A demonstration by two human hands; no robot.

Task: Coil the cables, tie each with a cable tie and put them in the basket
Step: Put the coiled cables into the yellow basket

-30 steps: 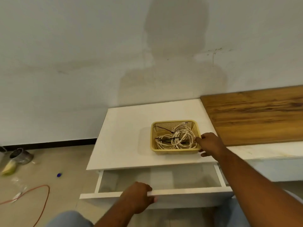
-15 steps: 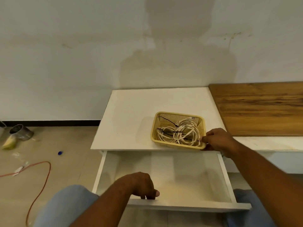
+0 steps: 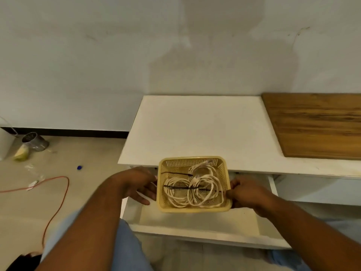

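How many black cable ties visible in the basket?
2. Upper cable tie in the basket, far left; lower cable tie across the white cables near the middle. Others may be hidden beneath.
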